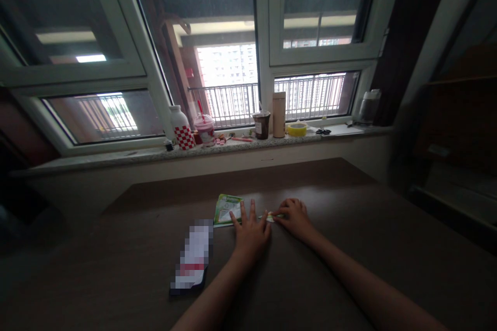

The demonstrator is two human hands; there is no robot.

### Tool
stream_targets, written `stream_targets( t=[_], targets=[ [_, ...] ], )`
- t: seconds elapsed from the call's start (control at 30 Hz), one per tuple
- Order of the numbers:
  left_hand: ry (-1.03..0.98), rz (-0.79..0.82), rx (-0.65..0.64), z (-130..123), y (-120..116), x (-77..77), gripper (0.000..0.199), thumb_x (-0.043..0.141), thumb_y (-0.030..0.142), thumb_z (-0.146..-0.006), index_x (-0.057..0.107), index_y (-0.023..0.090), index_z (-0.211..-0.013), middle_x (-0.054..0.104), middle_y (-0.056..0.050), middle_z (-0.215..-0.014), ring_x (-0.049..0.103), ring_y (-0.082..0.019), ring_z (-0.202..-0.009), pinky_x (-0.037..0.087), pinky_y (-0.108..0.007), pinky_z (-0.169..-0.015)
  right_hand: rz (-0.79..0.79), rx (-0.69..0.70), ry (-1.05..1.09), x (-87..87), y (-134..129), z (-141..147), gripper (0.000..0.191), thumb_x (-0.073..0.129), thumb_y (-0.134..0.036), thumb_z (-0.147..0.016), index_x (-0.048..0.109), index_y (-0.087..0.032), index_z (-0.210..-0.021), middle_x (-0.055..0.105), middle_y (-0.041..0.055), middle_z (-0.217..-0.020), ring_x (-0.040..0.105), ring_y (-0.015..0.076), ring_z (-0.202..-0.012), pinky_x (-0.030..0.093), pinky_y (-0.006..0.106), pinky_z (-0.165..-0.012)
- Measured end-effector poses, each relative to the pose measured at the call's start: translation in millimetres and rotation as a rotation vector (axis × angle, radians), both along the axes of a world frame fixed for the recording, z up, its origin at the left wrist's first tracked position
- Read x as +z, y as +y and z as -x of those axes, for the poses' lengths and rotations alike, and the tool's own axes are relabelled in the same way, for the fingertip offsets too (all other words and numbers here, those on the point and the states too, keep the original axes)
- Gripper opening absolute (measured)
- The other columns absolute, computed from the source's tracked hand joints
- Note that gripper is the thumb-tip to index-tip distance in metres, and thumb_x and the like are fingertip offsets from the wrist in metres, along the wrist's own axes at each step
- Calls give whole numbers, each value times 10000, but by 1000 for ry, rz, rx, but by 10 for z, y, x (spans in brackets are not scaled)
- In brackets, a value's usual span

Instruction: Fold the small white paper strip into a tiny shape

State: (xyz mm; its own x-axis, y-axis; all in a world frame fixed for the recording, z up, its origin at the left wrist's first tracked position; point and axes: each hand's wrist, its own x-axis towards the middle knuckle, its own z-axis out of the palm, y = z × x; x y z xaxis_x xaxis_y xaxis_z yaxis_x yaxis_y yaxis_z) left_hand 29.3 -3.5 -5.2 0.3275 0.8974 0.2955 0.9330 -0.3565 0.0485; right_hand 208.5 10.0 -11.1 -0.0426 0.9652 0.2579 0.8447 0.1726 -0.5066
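Note:
My left hand (251,230) lies on the dark brown table with its fingers spread. Its fingertips rest on the right side of a flat green and white printed packet (229,210), covering part of it. To the right, my right hand (295,219) has thumb and fingers closed on a small green and white strip (270,216). The strip lies low over the table, between the two hands, close to my left fingertips. Whether it is joined to the packet is hidden by my left hand.
A phone-shaped object (192,257), blurred out on top, lies left of my left forearm. Along the windowsill (233,149) stand a checkered bottle (182,128), plastic cups, a tan flask (278,115), yellow tape (296,130) and scissors (323,132). The table (349,248) continues on both sides.

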Motion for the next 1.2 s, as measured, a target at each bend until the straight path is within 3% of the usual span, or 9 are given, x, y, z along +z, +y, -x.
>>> stream_targets(
  t=[0.13,0.33,0.57,1.2],
  targets=[
    [-14,56,-36,-51,13,-26,552,328,605,-906,405,412,-1418,202,-53,-1599,46,-423,-1455,-1,-734,-1070,-8,9,10,17,-13,0,170,602,-395,-856,743,-368,-948,646,27,-1018,468,243,-1123,116,561,-1089],
    [-35,114,-59,-128,-8,-38,574,338,628,-894,351,436,-1435,147,-53,-1611,-12,-430,-1454,5,-735,-1067,5,-34,29,47,-16,13,167,600,-365,-856,750,-310,-903,667,34,-1030,449,250,-1163,102,548,-1098],
    [-20,63,-29,-151,-9,-44,563,358,613,-890,426,401,-1407,259,-81,-1579,68,-396,-1462,-1,-720,-1078,25,-110,42,24,-1,21,145,668,-414,-797,764,-306,-804,641,45,-1015,433,266,-1140,191,498,-1081],
    [-25,31,101,-144,-90,28,513,409,577,-876,513,398,-1346,401,-110,-1509,149,-426,-1439,-6,-729,-1058,54,-154,21,95,-62,33,165,675,-446,-787,769,-319,-835,618,70,-1006,430,281,-1153,139,551,-1098]
  ],
)
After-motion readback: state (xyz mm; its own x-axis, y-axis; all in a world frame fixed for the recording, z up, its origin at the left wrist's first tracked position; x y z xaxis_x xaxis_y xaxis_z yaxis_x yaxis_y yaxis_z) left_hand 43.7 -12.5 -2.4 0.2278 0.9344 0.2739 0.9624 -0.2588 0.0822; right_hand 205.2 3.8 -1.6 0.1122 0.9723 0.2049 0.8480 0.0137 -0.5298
